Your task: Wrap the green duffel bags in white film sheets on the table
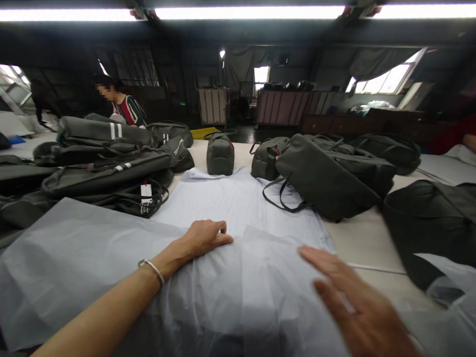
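- Fingers of left hand (201, 238): curled, narrow gap between thumb and index; hand lies on plastic, cannot tell if any is pinched.
- Right hand (356, 295): blurred, thumb spread from the fingers, nothing seen in grasp; at right side of the plastic, contact unclear.
- Thin silver-coloured bangle (151, 270) on left wrist.
- Translucent whitish plastic sheeting (265, 280): right in front of person, wrinkled, spread out to the left under left forearm; dark shape shows through lower part.
- Flat pale bluish-white layer of sheets (219, 199): just beyond, on cream tabletop (372, 234).
- Small boxy dark grey-green bag (220, 155): upright at far end of pale layer.
- Long dark grey-green bags with white stripes (111, 174): piled left; white paper tag (145, 193) hanging at front.
- Slumped dark grey-green bag with thin straps (323, 178): right, tilted, partly over pale layer, more bags behind.
- Co-worker in striped top (129, 110): far left, behind pile.
- Another person's red sleeve (458, 130): right edge.
- Long white tube lights (251, 13): overhead.
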### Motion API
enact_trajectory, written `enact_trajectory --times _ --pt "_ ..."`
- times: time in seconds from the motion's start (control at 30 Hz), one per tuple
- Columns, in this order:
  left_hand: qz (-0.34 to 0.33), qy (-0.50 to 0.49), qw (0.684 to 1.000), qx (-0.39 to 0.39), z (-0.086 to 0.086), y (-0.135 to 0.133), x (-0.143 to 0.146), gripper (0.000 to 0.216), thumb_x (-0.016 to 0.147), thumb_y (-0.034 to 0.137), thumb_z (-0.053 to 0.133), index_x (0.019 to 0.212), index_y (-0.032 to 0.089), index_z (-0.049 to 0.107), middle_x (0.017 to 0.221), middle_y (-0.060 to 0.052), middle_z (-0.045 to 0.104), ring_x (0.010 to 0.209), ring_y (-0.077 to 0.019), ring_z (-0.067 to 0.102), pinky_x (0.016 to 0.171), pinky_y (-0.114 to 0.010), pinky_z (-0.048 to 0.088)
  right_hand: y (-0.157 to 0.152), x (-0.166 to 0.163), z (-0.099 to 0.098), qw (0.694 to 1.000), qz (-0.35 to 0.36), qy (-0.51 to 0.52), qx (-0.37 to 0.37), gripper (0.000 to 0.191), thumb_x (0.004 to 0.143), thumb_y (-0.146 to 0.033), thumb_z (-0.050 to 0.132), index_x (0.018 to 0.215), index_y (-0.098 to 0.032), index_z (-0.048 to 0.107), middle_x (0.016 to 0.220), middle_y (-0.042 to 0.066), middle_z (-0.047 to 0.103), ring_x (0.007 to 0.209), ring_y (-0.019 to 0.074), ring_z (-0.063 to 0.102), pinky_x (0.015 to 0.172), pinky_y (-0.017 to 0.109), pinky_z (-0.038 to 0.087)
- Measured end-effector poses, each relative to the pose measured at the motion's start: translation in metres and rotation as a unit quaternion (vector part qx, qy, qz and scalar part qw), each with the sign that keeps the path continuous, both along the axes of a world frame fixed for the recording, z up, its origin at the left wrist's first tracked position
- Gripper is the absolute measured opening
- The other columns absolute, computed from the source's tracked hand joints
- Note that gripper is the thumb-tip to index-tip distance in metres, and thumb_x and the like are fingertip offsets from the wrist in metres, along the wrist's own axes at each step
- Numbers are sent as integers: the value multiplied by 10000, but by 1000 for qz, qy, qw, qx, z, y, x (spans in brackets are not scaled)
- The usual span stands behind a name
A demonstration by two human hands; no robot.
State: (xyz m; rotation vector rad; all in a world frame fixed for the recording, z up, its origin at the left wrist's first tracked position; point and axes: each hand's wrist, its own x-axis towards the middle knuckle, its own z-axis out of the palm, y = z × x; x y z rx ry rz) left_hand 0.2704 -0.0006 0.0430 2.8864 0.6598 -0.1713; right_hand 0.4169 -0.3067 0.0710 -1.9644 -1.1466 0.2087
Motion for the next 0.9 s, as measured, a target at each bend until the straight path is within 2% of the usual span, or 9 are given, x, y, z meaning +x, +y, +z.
enact_trajectory --times 0.1,0.23,0.3,0.4,0.5,0.6,0.73,0.83,0.9 --pt "1 -14 999 41 8 -3 3 248 928 407 562 1020 195 651 926 -116 716 877 -312 671 733 -385 473 69 -49 -9 976 195 -40 -94 625 894 -529 559 1433 -220 485 1517 63 413 1451 313 289 1227 528 87" --pt "-29 -116 990 71 27 -35 -9 219 966 202 450 1093 176 627 1117 -137 664 1070 -297 608 934 -445 438 103 -57 -31 958 217 -22 -188 729 917 -549 526 1506 -160 346 1583 123 260 1477 323 207 1209 553 78" --pt "-74 -168 983 19 25 -60 -17 302 987 321 461 1237 206 585 1212 -121 647 1131 -281 592 979 -429 446 104 -47 -32 954 241 -6 -177 666 938 -540 486 1498 -198 370 1569 115 322 1454 302 278 1198 512 163" --pt "-118 -150 981 -42 1 -89 -26 728 893 594 559 1481 203 379 1471 -169 473 1329 -336 466 1086 -484 390 107 -22 -33 948 273 30 -162 528 972 -512 410 1425 -251 487 1457 80 512 1331 249 474 1116 410 337" --pt "-112 -103 988 -27 -23 -97 -28 814 874 669 519 1511 193 346 1544 -196 348 1409 -371 357 1140 -568 297 101 21 -47 962 166 69 -208 480 885 -586 529 1197 -255 682 1258 53 674 1168 242 602 1022 351 418" --pt "-119 -94 988 -8 -32 -92 -28 731 903 671 458 1476 218 428 1538 -170 365 1407 -360 367 1147 -566 294 52 78 -65 969 -24 89 -231 429 855 -578 543 929 -214 757 1041 81 743 1105 268 625 1010 366 409" --pt "-121 -137 983 18 -37 -81 -28 710 891 684 455 1441 235 491 1505 -139 428 1364 -367 432 1137 -568 318 -91 125 -76 938 -266 62 -215 446 879 -509 427 993 -198 725 1098 131 709 1193 312 557 1057 436 339" --pt "-134 -159 978 23 -45 -75 -28 698 882 679 457 1445 267 484 1518 -105 414 1361 -362 438 1141 -569 315 -190 121 -88 909 -343 95 -217 438 762 -563 507 868 -198 724 960 136 730 1021 336 637 943 438 437" --pt "-135 -157 978 21 -46 -74 -28 693 879 675 459 1449 279 476 1524 -86 406 1362 -360 437 1144 -570 314 -230 113 -106 906 -335 152 -209 456 673 -611 571 791 -199 726 873 115 739 921 329 668 849 417 490"
